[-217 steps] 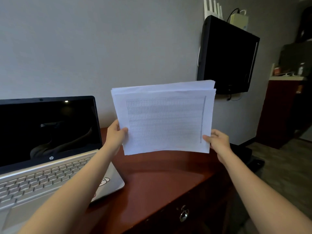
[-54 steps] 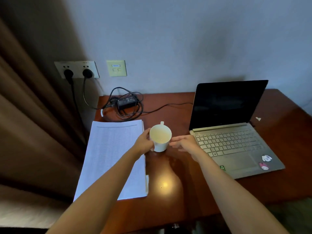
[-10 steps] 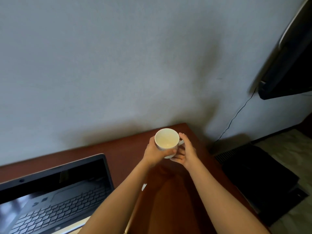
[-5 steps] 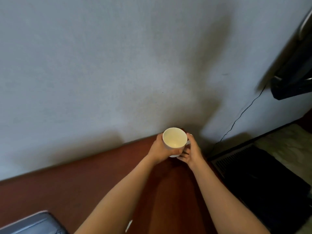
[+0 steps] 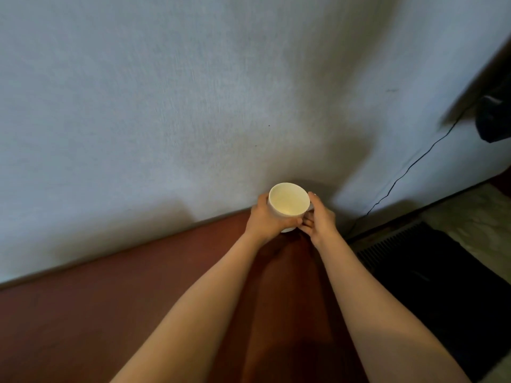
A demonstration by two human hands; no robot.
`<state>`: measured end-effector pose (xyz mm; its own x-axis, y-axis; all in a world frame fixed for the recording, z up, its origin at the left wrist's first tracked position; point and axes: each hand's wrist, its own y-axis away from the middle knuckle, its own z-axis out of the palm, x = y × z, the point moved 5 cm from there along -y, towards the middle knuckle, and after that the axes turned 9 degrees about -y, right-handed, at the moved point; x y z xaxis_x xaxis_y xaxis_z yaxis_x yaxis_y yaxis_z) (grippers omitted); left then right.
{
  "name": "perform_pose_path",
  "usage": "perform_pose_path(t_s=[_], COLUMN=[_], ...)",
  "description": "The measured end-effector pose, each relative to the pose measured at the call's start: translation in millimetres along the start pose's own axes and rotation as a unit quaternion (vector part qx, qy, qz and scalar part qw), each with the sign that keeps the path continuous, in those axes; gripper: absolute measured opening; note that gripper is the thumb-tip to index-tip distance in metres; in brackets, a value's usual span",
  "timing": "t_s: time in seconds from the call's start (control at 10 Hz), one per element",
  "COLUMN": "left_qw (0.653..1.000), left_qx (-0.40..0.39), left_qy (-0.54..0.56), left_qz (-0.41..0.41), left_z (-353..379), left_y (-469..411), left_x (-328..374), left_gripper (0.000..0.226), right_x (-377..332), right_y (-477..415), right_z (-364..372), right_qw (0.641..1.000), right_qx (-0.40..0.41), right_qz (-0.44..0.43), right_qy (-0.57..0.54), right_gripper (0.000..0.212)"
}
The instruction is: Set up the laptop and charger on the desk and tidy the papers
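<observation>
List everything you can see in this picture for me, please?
cup: one, white, looks empty, held at the desk's far right corner by the wall
desk: one, reddish-brown wood, across the bottom
wall: pale grey, behind the desk
cable: one, thin, black, running down the wall at right
dark object: one, blurred, right edge
left hand: fingers around the cup's side
right hand: on the cup's right side

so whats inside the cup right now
The white cup, held by the left hand and right hand, shows only a bare pale inner wall and bottom. Its underside is hidden by fingers.
</observation>
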<state>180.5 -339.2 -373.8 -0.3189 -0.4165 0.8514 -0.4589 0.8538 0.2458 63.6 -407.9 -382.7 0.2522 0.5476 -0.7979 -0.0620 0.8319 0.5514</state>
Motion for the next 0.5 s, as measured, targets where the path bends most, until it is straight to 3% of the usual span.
perform_pose_path(t_s=[0.2,0.3,0.5], left_qw=[0.999,0.995,0.978], left_qx=[-0.016,-0.057,-0.059], left_qy=[-0.019,-0.055,-0.183], left_qz=[-0.028,-0.058,-0.082], left_z=[7,2,-37], left_y=[3,5,20], left_x=[6,13,26], left_gripper=[0.102,0.101,0.086], right_x=[-5,-7,-32], right_y=[7,11,29], right_z=[0,-1,-6], right_qw=[1.0,0.999,0.976], right_qx=[0.008,0.02,0.055], right_qz=[-0.003,-0.013,-0.111], right_qy=[0.005,0.043,0.18], right_gripper=[0.018,0.033,0.018])
